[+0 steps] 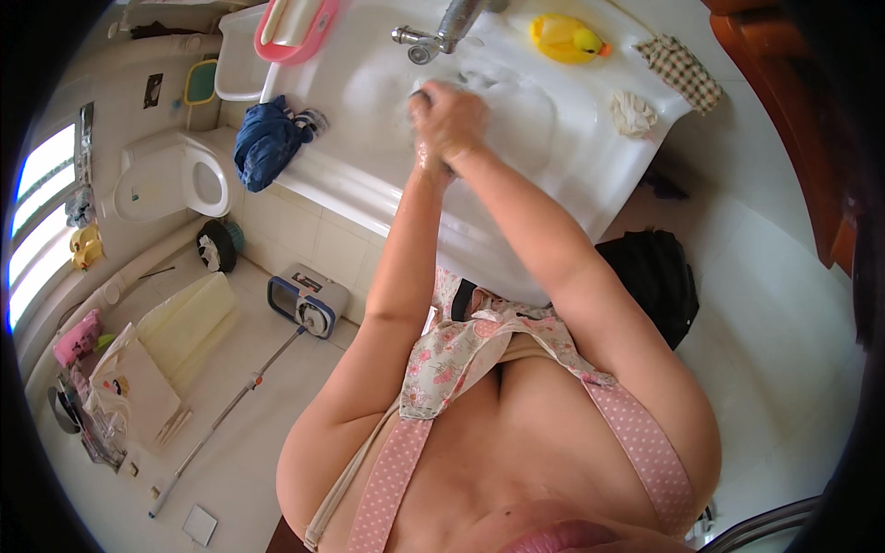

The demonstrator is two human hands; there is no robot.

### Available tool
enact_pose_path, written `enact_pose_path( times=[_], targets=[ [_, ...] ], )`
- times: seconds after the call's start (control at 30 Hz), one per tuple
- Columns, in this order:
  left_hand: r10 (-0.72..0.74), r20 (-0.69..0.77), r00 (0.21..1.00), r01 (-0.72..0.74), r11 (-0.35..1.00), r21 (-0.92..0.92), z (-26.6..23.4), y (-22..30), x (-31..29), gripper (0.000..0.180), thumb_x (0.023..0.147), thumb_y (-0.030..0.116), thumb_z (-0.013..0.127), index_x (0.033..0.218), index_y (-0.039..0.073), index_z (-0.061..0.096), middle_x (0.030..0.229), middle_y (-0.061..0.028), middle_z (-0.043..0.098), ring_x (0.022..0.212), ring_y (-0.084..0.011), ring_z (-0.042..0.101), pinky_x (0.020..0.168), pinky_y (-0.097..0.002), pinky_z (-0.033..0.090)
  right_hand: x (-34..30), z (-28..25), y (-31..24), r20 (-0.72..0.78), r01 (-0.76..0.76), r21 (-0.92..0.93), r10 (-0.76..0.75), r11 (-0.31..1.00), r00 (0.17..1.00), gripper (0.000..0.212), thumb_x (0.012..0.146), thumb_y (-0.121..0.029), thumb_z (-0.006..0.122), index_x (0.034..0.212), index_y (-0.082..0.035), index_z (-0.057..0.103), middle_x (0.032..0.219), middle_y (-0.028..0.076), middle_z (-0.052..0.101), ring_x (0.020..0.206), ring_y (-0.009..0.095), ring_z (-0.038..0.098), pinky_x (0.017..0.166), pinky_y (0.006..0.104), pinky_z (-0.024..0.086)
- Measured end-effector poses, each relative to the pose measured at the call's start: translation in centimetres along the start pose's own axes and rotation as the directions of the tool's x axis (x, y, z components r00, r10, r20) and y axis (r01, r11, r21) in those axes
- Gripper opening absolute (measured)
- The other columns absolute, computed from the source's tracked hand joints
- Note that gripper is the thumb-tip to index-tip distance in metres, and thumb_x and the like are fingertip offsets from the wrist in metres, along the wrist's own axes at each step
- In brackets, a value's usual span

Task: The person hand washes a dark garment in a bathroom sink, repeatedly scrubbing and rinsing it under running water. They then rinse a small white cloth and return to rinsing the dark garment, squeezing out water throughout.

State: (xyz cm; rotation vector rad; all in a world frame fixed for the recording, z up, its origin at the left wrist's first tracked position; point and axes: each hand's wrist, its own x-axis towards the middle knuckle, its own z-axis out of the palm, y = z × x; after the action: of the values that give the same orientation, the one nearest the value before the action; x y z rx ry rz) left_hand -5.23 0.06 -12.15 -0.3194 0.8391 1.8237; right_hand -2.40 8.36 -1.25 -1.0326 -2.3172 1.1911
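Note:
My right hand and my left hand are pressed together over the white sink, below the metal faucet. Both look wet and are slightly smeared by motion. The fingers are closed and curled against each other, with the right hand covering much of the left. A small dark patch shows by the fingers and another under the wrists; what they belong to is hidden. White suds and water lie in the basin just beyond the hands, with some dark shapes among them.
On the sink's rim sit a pink dish, a yellow duck, a crumpled white cloth and a checked cloth. Blue cloth hangs over the left edge. A toilet and a mop bucket stand left.

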Motion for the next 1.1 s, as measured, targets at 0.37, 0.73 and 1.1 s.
enact_pose_path(
  times=[0.37, 0.73, 1.1],
  targets=[
    [0.491, -0.050, 0.870, -0.006, 0.111, 0.994, 1.9, 3.2, -4.4, 0.062, 0.078, 0.027, 0.062, 0.125, -0.002, 0.034, 0.114, -0.0214, 0.049, 0.105, -0.0330, 0.048, 0.089, -0.0378, 0.040, -0.4, 0.4, 11.5, 0.325, 0.085, -0.485, 0.089, 0.871, 0.941, 0.054, 0.083, -0.038, 0.046, 0.133, -0.023, 0.034, 0.140, 0.009, 0.030, 0.128, 0.035, 0.025, 0.100, 0.0533, 0.025],
    [0.150, -0.209, 0.966, 0.017, 0.773, 0.635, 1.4, 1.5, 3.5, 0.050, 0.088, 0.039, 0.045, 0.126, 0.007, 0.037, 0.123, -0.0141, 0.045, 0.116, -0.0298, 0.041, 0.098, -0.0399, 0.033, 1.3, 8.4, 15.8, -0.027, -0.300, 0.004, 0.300, 0.954, 0.954, 0.041, 0.086, -0.037, 0.043, 0.117, -0.012, 0.055, 0.122, 0.010, 0.050, 0.109, 0.025, 0.051, 0.089, 0.0346, 0.042],
    [0.035, 0.160, 0.986, -0.004, 0.982, -0.190, 4.4, 3.0, -4.1, 0.042, 0.088, 0.041, 0.041, 0.115, 0.010, 0.049, 0.109, -0.0068, 0.054, 0.099, -0.0224, 0.053, 0.085, -0.0372, 0.045, -5.1, 0.4, -1.8, -0.056, 0.212, -0.029, -0.214, 0.977, 0.975, 0.022, 0.067, -0.021, 0.062, 0.087, -0.011, 0.063, 0.117, 0.010, 0.050, 0.094, 0.032, 0.051, 0.078, 0.0404, 0.047]
  ],
)
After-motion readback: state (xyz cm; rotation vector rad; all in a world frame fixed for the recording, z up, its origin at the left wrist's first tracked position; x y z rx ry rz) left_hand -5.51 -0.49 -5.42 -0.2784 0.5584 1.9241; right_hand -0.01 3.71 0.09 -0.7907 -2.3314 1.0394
